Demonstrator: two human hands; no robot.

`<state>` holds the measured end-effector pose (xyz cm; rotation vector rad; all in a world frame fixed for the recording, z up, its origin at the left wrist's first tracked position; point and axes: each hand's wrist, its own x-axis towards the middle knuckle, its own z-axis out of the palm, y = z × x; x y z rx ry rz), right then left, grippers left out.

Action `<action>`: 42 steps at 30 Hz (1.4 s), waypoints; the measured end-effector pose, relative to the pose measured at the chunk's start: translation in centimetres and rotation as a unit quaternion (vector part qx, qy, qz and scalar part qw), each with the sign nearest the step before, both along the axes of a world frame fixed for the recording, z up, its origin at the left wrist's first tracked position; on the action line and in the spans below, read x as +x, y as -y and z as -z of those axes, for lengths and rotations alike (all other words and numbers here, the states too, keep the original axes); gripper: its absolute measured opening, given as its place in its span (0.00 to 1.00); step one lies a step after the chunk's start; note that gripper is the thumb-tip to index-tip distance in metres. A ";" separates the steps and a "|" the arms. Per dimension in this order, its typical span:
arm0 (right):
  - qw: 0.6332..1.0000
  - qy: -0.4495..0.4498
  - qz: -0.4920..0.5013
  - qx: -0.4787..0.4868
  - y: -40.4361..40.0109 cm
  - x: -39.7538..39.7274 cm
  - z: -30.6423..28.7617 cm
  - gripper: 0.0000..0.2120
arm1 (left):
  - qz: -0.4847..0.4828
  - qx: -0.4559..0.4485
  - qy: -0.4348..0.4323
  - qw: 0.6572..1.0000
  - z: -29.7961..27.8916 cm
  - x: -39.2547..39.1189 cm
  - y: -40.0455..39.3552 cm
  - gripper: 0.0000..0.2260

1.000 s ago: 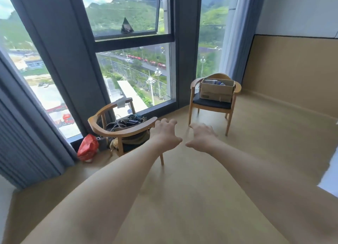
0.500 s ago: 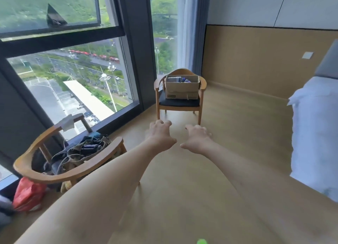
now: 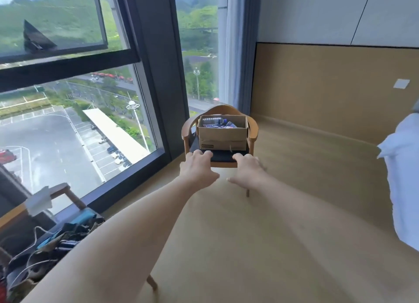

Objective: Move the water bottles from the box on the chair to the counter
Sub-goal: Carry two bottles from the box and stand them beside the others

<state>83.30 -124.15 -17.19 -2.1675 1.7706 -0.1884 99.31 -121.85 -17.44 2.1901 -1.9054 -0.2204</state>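
Note:
A brown cardboard box (image 3: 222, 137) sits on the dark seat of a wooden armchair (image 3: 253, 130) by the window corner. Inside it I see water bottles (image 3: 213, 121) with blue and purple labels, lying close together. Both my arms are stretched forward toward the chair. My left hand (image 3: 197, 170) and my right hand (image 3: 247, 170) hover palm down with relaxed fingers, holding nothing, still short of the box. No counter is in view.
A second wooden chair (image 3: 13, 214) piled with cables and clothes stands at the lower left, close to my left arm. A bed with white bedding (image 3: 401, 175) lies at the right edge. Floor-to-ceiling windows (image 3: 68, 125) run along the left, tan flooring (image 3: 249, 246) ahead.
I have moved closer to the chair with the box, which now looks larger and sits just beyond my hands. The cluttered chair has slid to the lower left. Both hands stay empty.

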 end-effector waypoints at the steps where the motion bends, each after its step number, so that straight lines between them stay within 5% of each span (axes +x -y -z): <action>1: 1.000 0.003 -0.003 -0.002 2.0 0.1 -0.2 0.32 | 0.003 0.000 -0.003 1.000 -0.1 -0.1 1.9 0.28; 26: 0.998 0.015 0.062 0.028 49.9 12.5 5.0 0.30 | 0.067 0.067 -0.011 0.995 2.9 13.3 53.1 0.31; 32: 0.995 0.000 0.075 0.072 59.0 14.1 7.4 0.26 | 0.068 0.104 -0.012 0.992 6.4 16.0 62.1 0.35; 42: 0.989 -0.005 0.066 0.133 75.7 14.4 13.6 0.30 | 0.032 0.167 -0.034 0.985 13.8 17.4 77.1 0.27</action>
